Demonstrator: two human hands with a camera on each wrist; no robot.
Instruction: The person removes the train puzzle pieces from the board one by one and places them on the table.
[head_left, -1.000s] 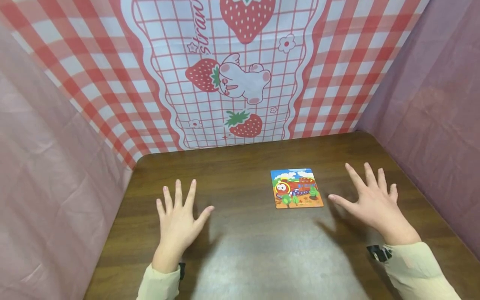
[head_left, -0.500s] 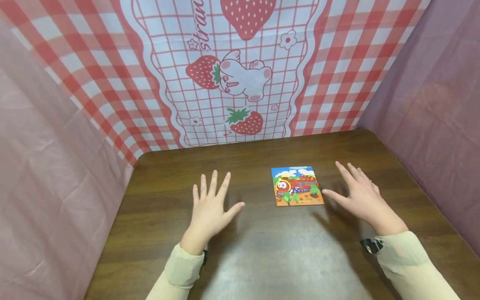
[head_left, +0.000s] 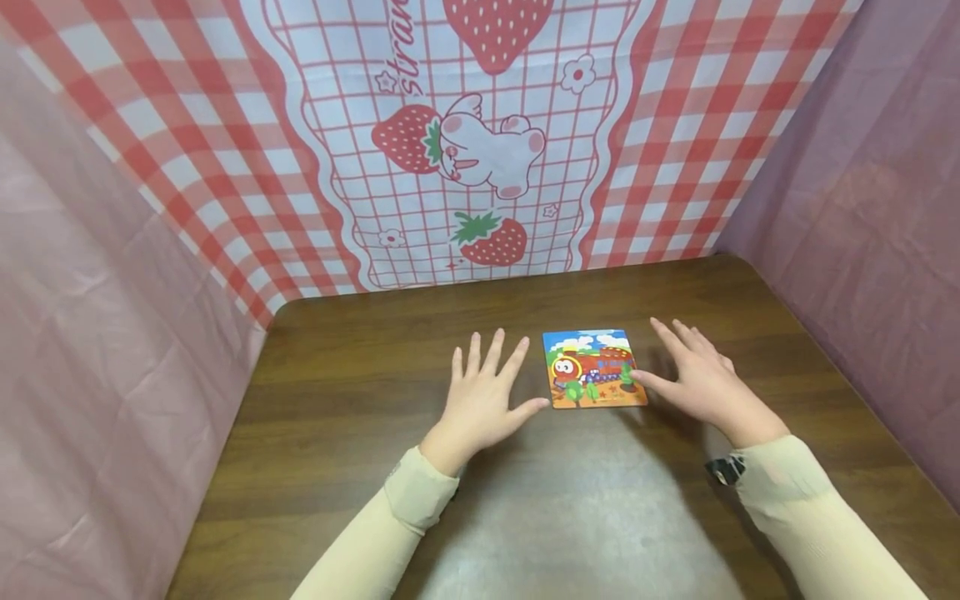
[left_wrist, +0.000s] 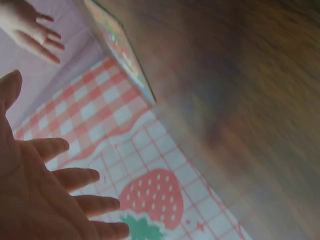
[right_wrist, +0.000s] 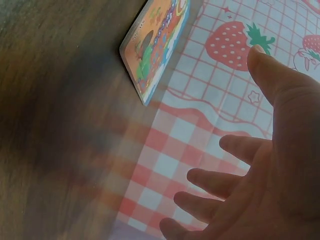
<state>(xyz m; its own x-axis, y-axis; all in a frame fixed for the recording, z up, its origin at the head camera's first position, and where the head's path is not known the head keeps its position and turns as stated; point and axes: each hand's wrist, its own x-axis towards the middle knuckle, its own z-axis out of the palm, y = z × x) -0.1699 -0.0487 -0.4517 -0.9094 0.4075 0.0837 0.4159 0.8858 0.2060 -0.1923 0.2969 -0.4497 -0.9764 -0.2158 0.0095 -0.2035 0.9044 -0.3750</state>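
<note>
A square picture puzzle board [head_left: 592, 371] with a red cartoon train lies flat on the brown wooden table [head_left: 337, 433]. To its left, my left hand [head_left: 483, 404] hovers with spread fingers, its thumb tip near the board's lower left corner. My right hand [head_left: 705, 375] is on the other side, fingers extended, and its thumb tip overlaps the board's right edge in the head view. Both palms hold nothing. In the right wrist view the board [right_wrist: 155, 47] shows a thin edge, apart from the fingers. The left wrist view also catches the board [left_wrist: 122, 50] at a slant.
A red and white checked cloth with strawberries [head_left: 491, 242] hangs behind the table's far edge. Pinkish curtains [head_left: 97, 333] close off the left side, and a mauve curtain [head_left: 862, 208] hangs on the right.
My left hand has moved a long way right, up to the board's left side. The right hand has shifted left toward the board's right edge. The board stays in place.
</note>
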